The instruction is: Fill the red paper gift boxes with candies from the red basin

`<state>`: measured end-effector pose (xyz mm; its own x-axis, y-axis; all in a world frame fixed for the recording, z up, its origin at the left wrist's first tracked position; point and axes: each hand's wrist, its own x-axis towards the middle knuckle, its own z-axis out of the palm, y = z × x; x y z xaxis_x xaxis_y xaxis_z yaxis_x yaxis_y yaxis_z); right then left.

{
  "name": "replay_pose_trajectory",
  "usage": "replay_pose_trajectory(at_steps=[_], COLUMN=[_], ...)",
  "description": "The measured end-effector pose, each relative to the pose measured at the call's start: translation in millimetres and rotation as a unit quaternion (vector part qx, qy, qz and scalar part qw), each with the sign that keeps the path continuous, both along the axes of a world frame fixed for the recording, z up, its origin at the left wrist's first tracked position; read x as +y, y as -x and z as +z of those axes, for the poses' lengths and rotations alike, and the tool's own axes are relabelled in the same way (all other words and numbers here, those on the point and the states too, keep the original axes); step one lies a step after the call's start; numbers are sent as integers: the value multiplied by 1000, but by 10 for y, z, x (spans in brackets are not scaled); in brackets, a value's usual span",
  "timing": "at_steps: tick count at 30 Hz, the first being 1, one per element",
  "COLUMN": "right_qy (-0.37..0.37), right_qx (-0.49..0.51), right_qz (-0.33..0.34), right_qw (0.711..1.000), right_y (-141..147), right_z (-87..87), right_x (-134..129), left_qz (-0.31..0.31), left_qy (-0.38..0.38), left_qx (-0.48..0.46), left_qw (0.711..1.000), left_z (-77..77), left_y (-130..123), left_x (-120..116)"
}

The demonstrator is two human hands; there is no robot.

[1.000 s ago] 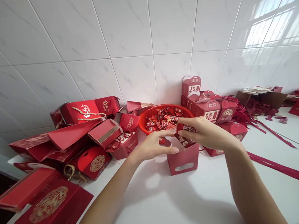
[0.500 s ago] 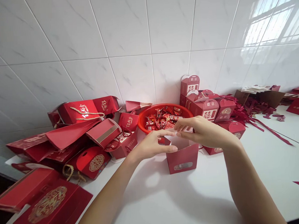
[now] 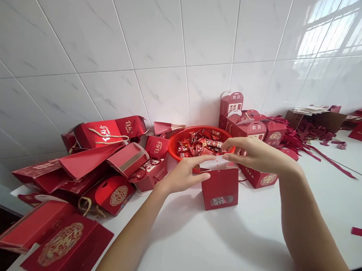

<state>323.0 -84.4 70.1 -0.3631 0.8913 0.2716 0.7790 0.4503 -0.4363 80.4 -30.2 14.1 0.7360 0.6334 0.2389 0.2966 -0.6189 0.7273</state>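
A red cardboard gift box (image 3: 219, 187) stands upright on the white table, its top open and pale flaps showing. A wrapped piece shows through the oval window low on its front. My left hand (image 3: 183, 174) is at the box's upper left, thumb at the front edge and forefinger stretched over the opening, holding the box between them. My right hand (image 3: 253, 154) bends over the upper right corner, thumb and fingertips at the flap there. Behind the box, a red plastic basin (image 3: 173, 147) holds many wrapped candies (image 3: 199, 144).
Red gift boxes and bags, some with rope handles (image 3: 65, 243), are heaped on the left. Closed boxes (image 3: 259, 180) are stacked at the right of the basin. Farther right lie dark red ribbons (image 3: 285, 134) and a brown carton (image 3: 330, 121). A tiled wall (image 3: 163, 92) rises behind.
My right hand has shifted right, away from my left fingers to the box's right corner. The box's front has turned more squarely to me, and a wrapped piece now shows in its window.
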Motion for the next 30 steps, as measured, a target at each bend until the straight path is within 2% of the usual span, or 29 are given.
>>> replay_pose_trajectory(at_steps=[4, 11, 15, 18, 22, 26, 30], right_qy=[48, 138, 147, 129, 94, 15, -81], right_qx=[-31, -94, -83, -48, 35, 119, 115], right_qz=[11, 26, 46, 47, 29, -15, -63], right_qw=[998, 986, 985, 989, 995, 993, 988], right_y=[5, 45, 64, 27, -49, -38, 51], right_z=[-44, -131, -141, -211, -469, -780, -936], right_x=[68, 167, 158, 132, 89, 6, -167], left_qz=[24, -3, -14, -7, 1, -2, -32], left_qy=[-42, -74, -61, -39, -19, -36, -26], left_qx=[5, 3, 12, 16, 3, -9, -18], left_qw=[999, 997, 998, 999, 1000, 999, 999], left_z=[-37, -53, -50, -57, -71, -93, -96], left_y=[-29, -79, -64, -49, -62, -98, -99], left_x=[8, 24, 19, 21, 32, 39, 26])
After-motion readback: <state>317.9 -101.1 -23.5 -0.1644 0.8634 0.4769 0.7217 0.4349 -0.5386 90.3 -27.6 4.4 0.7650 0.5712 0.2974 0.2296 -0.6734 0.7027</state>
